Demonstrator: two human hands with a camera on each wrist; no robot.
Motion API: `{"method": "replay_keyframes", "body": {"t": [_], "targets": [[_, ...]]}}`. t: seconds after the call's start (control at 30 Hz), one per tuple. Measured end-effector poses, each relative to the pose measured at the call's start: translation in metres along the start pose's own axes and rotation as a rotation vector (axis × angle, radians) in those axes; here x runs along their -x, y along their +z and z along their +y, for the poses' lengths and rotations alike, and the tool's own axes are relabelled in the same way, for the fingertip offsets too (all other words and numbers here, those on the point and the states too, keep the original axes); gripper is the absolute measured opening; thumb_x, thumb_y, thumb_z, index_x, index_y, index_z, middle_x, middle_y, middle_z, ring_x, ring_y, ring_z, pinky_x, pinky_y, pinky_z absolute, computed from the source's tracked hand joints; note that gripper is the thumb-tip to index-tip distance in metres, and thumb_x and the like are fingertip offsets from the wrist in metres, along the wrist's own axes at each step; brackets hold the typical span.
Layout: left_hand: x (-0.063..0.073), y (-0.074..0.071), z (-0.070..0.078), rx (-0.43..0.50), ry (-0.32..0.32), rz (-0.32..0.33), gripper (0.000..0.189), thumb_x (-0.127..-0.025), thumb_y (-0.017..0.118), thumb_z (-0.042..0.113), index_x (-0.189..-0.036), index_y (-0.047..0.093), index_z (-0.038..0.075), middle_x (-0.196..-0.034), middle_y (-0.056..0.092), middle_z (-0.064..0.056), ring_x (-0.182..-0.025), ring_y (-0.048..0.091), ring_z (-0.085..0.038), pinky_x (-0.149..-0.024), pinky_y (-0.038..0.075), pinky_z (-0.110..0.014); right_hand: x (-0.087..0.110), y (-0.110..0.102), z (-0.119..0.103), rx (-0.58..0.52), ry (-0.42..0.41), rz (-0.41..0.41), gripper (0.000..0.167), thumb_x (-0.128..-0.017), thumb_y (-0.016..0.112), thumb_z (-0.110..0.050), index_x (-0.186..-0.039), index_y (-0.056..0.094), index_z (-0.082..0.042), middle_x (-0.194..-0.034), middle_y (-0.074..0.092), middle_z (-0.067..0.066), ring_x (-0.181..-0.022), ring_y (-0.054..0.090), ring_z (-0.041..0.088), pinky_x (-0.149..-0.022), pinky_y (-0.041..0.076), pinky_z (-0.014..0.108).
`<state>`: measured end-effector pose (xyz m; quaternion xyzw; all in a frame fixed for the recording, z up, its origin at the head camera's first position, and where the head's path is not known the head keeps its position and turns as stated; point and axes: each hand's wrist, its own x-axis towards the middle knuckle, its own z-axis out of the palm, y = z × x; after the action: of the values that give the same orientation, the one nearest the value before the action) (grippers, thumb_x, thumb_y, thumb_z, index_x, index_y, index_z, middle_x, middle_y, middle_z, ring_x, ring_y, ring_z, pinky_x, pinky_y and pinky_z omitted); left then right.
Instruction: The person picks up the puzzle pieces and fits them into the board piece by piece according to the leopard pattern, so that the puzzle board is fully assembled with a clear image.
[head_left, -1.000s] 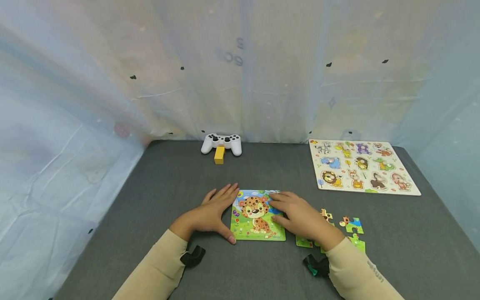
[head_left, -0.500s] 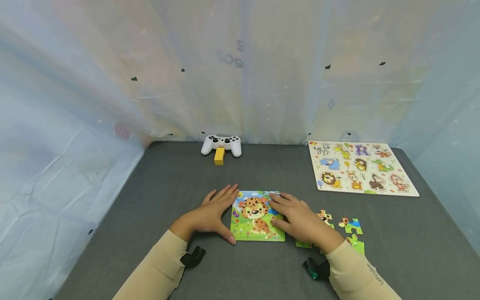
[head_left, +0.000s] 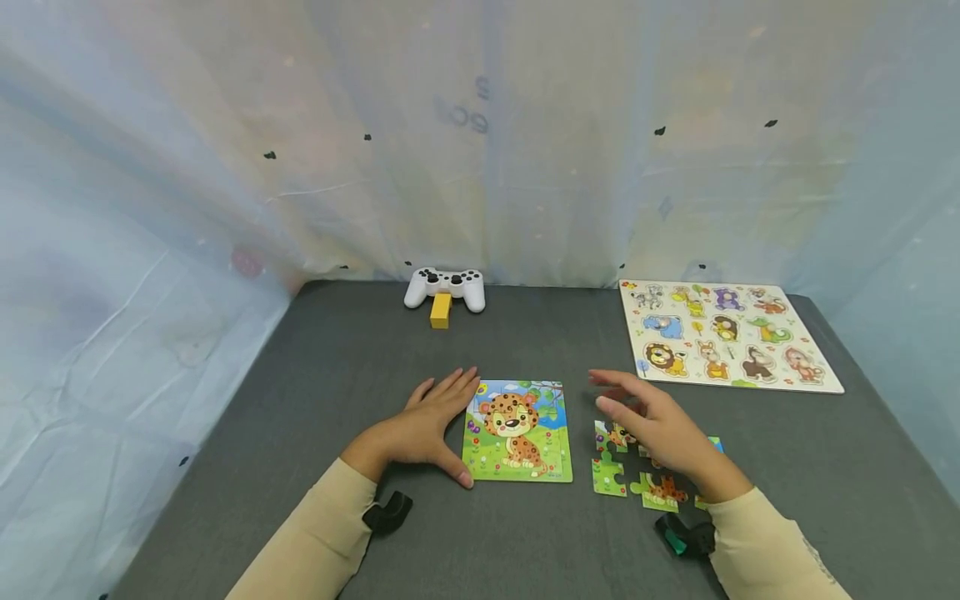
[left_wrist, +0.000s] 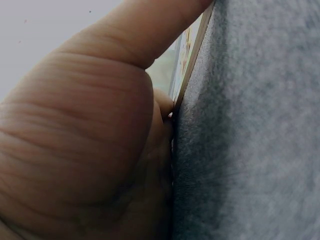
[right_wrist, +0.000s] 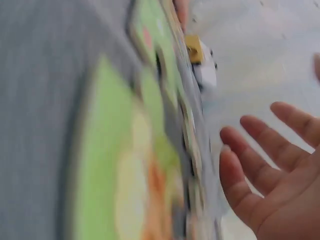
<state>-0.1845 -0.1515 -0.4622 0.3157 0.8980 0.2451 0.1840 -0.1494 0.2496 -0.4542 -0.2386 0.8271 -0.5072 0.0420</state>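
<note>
A square puzzle board point(head_left: 513, 429) with a spotted leopard picture lies flat on the dark table. My left hand point(head_left: 427, 429) rests at its left edge, thumb and fingers spread along that side; in the left wrist view the board's edge point(left_wrist: 192, 65) shows beyond the thumb. My right hand point(head_left: 667, 421) is raised over several loose jigsaw pieces point(head_left: 609, 477) to the right of the board, fingers loosely bent and holding nothing. In the right wrist view, the hand point(right_wrist: 280, 175) is apart from a blurred green piece point(right_wrist: 107, 165). Some pieces are hidden under the right hand and forearm.
At the back right lies a white animal peg-style board point(head_left: 731, 337). A white game controller point(head_left: 465, 290) sits at the back with a yellow block point(head_left: 440, 312) in front of it. A pale curtain point(head_left: 555, 167) hangs behind the table point(head_left: 360, 342).
My right hand has lifted off the leopard board and moved right, over the loose pieces, uncovering the board's right side. The left hand stays in place.
</note>
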Motion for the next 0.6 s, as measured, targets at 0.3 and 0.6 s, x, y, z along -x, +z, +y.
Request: {"method": "replay_keyframes", "body": {"t": [0.3, 0.6], "targets": [[-0.001, 0.0, 0.0, 0.003, 0.007, -0.007, 0.15, -0.067, 0.096, 0.072, -0.177, 0.01, 0.015, -0.182, 0.0, -0.001, -0.165, -0.006, -0.022, -0.126, -0.007, -0.059, 0.022, -0.033, 0.024, -0.295, -0.063, 0.033, 0.054, -0.122, 0.022, -0.024, -0.166, 0.04, 0.001, -0.152, 0.057, 0.025, -0.128, 0.064, 0.033, -0.1, 0.054, 0.034], [0.0, 0.0, -0.003, 0.007, 0.007, 0.002, 0.152, -0.066, 0.095, 0.074, -0.176, 0.009, 0.015, -0.182, -0.002, 0.0, -0.165, -0.006, -0.021, -0.127, -0.007, -0.057, 0.023, -0.032, 0.038, -0.114, 0.041, -0.043, 0.052, -0.114, 0.057, -0.012, -0.164, 0.045, 0.0, -0.152, 0.058, 0.021, -0.134, 0.059, 0.026, -0.101, 0.052, 0.029]]}}
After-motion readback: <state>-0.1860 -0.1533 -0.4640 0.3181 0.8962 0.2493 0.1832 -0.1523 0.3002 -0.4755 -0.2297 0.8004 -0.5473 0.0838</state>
